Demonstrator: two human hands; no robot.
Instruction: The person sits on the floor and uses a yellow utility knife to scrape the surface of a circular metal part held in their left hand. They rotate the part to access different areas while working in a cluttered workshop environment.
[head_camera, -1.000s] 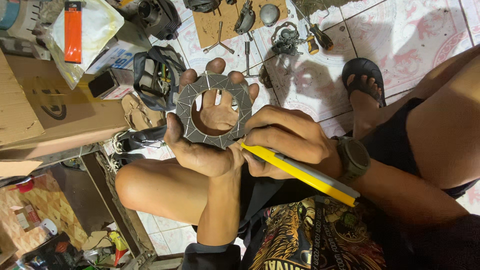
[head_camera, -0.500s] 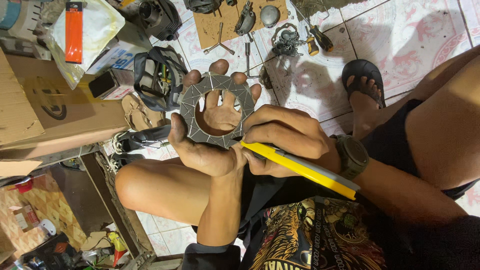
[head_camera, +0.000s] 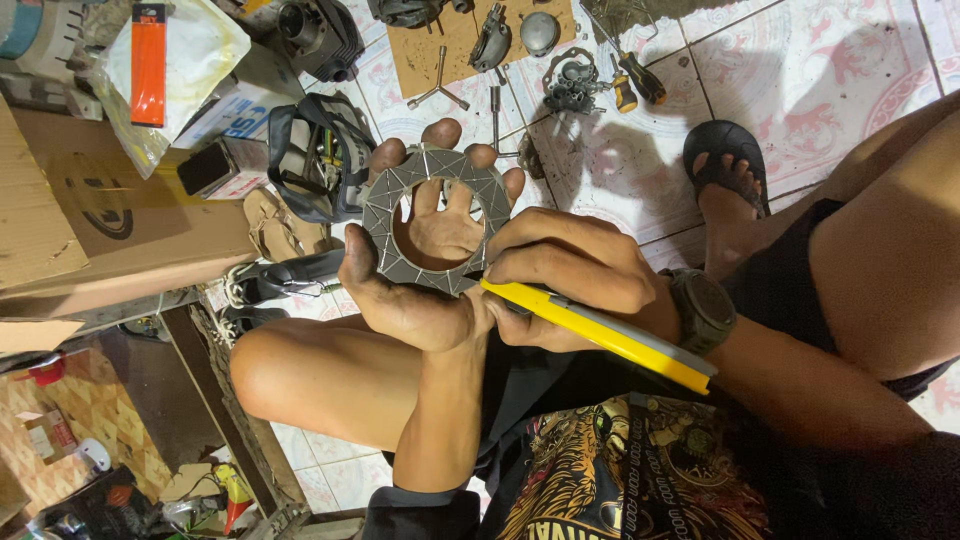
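Observation:
My left hand (head_camera: 415, 290) holds a grey ring-shaped friction plate (head_camera: 436, 219) with grooved segments flat on its palm and fingers. Fingertips show above the ring's top edge, and the palm shows through its hole. My right hand (head_camera: 575, 268) grips a yellow utility knife (head_camera: 600, 332) with a grey spine, its front end pressed against the ring's lower right edge. A dark watch sits on the right wrist. Both hands hover over my bent knees.
On the tiled floor lie a cardboard sheet (head_camera: 450, 40) with metal engine parts, a screwdriver (head_camera: 630, 75), a Y-shaped wrench (head_camera: 438, 88) and a black strap bag (head_camera: 315, 155). Cardboard boxes (head_camera: 110, 220) stand at the left. My sandalled foot (head_camera: 728, 175) rests at the right.
The ring has shifted slightly in my left hand, while the knife tip stays at its lower right edge. Both hands stay in about the same place.

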